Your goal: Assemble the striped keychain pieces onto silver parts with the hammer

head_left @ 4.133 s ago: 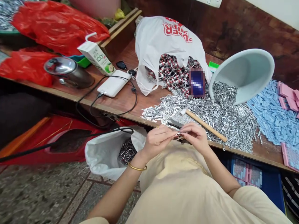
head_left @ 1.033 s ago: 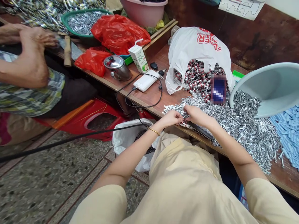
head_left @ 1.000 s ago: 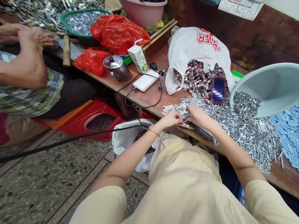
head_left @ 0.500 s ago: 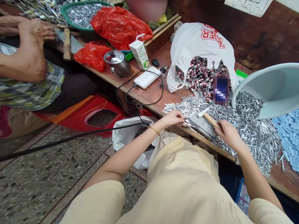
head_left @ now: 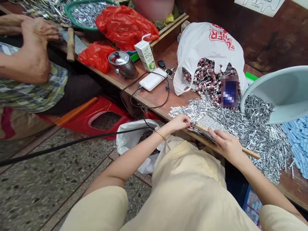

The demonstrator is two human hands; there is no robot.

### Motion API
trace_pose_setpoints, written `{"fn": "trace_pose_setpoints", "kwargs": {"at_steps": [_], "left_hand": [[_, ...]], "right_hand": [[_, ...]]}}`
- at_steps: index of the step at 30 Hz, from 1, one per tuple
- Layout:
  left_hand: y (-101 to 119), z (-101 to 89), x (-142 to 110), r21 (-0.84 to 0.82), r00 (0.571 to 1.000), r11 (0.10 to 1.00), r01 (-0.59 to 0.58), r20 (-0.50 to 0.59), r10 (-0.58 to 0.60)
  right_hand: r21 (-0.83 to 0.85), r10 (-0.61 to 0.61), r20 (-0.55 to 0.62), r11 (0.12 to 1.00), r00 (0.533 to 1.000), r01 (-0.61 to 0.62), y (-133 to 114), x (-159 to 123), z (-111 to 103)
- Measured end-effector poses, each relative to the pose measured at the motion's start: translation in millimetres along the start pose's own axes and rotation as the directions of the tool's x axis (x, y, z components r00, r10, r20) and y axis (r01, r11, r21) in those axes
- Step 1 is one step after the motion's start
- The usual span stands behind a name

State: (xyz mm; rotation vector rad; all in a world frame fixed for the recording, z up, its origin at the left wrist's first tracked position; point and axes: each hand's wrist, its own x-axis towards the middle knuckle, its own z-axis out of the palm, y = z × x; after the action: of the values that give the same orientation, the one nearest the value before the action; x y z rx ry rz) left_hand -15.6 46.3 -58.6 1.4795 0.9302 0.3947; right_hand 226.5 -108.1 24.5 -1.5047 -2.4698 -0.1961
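My right hand (head_left: 227,144) is closed round the wooden handle of a small hammer (head_left: 201,127). The hammer's head is down by the fingertips of my left hand (head_left: 181,122), over the bench edge. My left thumb and fingers are pinched together; what sits between them is too small to make out. Under the hammer, a dark metal bar lies along the edge, partly covered by the handle and my right hand. Beyond both hands spreads a heap of small silvery metal parts (head_left: 240,128).
A white plastic bag (head_left: 209,41) of red-and-silver pieces stands behind the heap. To the right are a tipped grey basin (head_left: 288,93) and light blue pieces (head_left: 299,141). A power bank (head_left: 153,79), metal mug (head_left: 124,67) and drink carton (head_left: 145,54) stand left. A co-worker's arm (head_left: 33,54) is far left.
My right hand has moved left and swung the hammer down, bringing its head from above the metal parts to my left fingertips. My left hand has stayed nearly in place.
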Motion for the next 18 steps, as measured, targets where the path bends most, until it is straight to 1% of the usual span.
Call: {"fn": "trace_pose_setpoints", "kwargs": {"at_steps": [3,4,7,9,11,14,16,18], "left_hand": [[-0.1,0.3,-0.1,-0.037,1.0,0.999,0.008,0.008,-0.008],[-0.4,0.3,-0.1,-0.043,1.0,0.999,0.009,0.009,-0.009],[-2.1,0.4,0.6,-0.019,1.0,1.0,-0.007,-0.003,0.007],[-4.2,0.6,1.4,-0.004,1.0,1.0,-0.015,-0.009,0.014],[-6.2,0.5,1.8,-0.026,1.0,1.0,-0.01,-0.008,0.01],[-7.0,-2.0,0.4,-0.097,1.0,0.995,0.013,0.002,-0.013],[-5.1,-5.6,-2.0,-0.147,0.999,0.988,0.038,0.039,-0.032],[-1.5,-9.1,-4.1,-0.195,0.996,0.979,0.061,0.074,-0.047]], "right_hand": [[0.002,0.055,-0.063,0.998,0.997,-0.055,-0.7,-0.4,0.2],[0.007,0.06,-0.066,0.998,0.996,-0.06,-1.5,-0.5,0.4],[0.032,0.055,0.008,0.998,0.998,-0.055,-3.8,-0.3,3.3],[0.049,0.077,0.034,0.996,0.996,-0.079,-3.8,0.1,5.9],[0.074,0.123,0.009,0.99,0.992,-0.123,-2.2,-0.1,6.8],[0.132,0.2,-0.071,0.973,0.977,-0.19,1.3,-2.8,4.2],[0.156,0.239,-0.102,0.963,0.966,-0.221,3.3,-6.4,1.4],[0.162,0.258,-0.1,0.957,0.961,-0.24,4.5,-10.5,-0.5]]}}
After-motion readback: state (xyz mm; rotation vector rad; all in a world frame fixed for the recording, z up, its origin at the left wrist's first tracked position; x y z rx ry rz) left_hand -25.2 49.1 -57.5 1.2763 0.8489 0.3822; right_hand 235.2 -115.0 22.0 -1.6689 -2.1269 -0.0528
